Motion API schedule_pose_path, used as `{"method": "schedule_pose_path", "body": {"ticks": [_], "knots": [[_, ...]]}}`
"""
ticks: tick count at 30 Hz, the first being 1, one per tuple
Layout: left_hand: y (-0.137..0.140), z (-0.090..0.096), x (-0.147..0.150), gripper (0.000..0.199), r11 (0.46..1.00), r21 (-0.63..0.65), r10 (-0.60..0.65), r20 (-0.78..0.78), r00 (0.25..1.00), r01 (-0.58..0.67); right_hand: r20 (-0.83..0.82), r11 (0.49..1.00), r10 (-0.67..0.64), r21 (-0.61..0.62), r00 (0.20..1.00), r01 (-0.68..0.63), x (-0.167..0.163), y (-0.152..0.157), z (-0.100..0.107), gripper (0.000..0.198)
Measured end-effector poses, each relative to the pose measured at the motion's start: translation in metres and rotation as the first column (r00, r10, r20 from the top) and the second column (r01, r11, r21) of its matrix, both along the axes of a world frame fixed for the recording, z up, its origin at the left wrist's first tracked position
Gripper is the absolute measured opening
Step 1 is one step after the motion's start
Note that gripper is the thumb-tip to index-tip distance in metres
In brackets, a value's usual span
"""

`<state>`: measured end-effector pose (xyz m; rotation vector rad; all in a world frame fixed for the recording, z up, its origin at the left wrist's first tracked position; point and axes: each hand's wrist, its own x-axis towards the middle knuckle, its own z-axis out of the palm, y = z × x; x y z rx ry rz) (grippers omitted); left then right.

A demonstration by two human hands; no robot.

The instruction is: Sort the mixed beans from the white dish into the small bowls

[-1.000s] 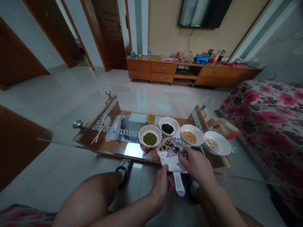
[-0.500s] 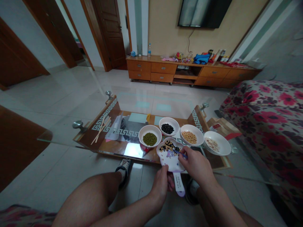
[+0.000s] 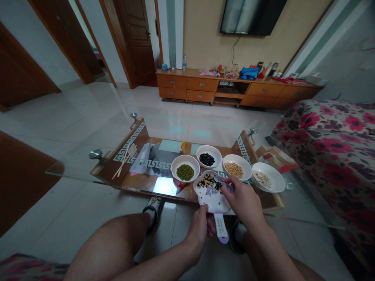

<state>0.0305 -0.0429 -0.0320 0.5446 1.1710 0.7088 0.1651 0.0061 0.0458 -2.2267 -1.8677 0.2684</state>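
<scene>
My left hand (image 3: 201, 226) grips the lower left edge of a flat white paddle (image 3: 215, 205) with a scalloped rim, a cartoon print and a purple-tipped handle. Mixed black and yellow beans (image 3: 206, 181) lie across its far half. Between my right thumb and fingers is a slim purple stick-like tool (image 3: 229, 187), its tip over the paddle's far right part; my right hand (image 3: 244, 201) is closed on it. Just beyond stand white bowls: one of green beans (image 3: 185, 172), one of black beans (image 3: 207, 159), one of yellow beans (image 3: 233, 169) and one of pale flat pieces (image 3: 261, 179).
The bowls stand on a glass-topped table (image 3: 117, 182) with metal knobs. Wooden chopsticks (image 3: 124, 162) lie at its left. A brown paper bag (image 3: 277, 157) is beyond the rightmost bowl. My legs are below the near edge; a flowered sofa (image 3: 331, 144) is at right.
My right hand has shifted slightly, and the purple tool's tip has moved to the paddle's far right edge. The left hand and paddle stay almost in place.
</scene>
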Motion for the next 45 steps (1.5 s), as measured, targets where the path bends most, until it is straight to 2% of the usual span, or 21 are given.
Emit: {"method": "schedule_pose_path", "body": {"ticks": [4, 8, 22, 27, 35, 45], "knots": [[0.001, 0.001, 0.000, 0.069, 1.000, -0.011, -0.014, -0.003, 1.000, 0.014, -0.043, 0.986, -0.032, 0.162, 0.999, 0.039, -0.004, 0.008, -0.004, 0.019], [0.001, 0.000, 0.000, 0.069, 1.000, -0.026, -0.008, -0.004, 1.000, 0.008, -0.089, 0.977, -0.012, 0.212, 0.996, 0.031, -0.010, 0.017, -0.010, 0.020], [0.000, -0.003, -0.001, 0.064, 1.000, -0.023, 0.002, -0.005, 1.000, -0.002, -0.104, 0.986, -0.053, 0.150, 0.993, 0.068, -0.012, 0.014, -0.003, 0.025], [-0.001, -0.002, -0.001, 0.064, 1.000, -0.011, -0.010, -0.014, 1.000, 0.010, -0.055, 0.994, -0.087, 0.069, 0.995, 0.091, -0.010, 0.009, 0.002, 0.024], [0.000, -0.002, -0.001, 0.066, 1.000, 0.001, -0.019, -0.013, 1.000, 0.019, 0.043, 0.994, -0.002, -0.112, 0.999, 0.007, -0.003, 0.001, 0.002, 0.019], [-0.001, -0.001, -0.002, 0.067, 1.000, -0.002, -0.016, 0.001, 1.000, 0.016, 0.066, 0.984, 0.031, -0.175, 0.997, -0.019, -0.005, 0.001, 0.003, 0.016]]}}
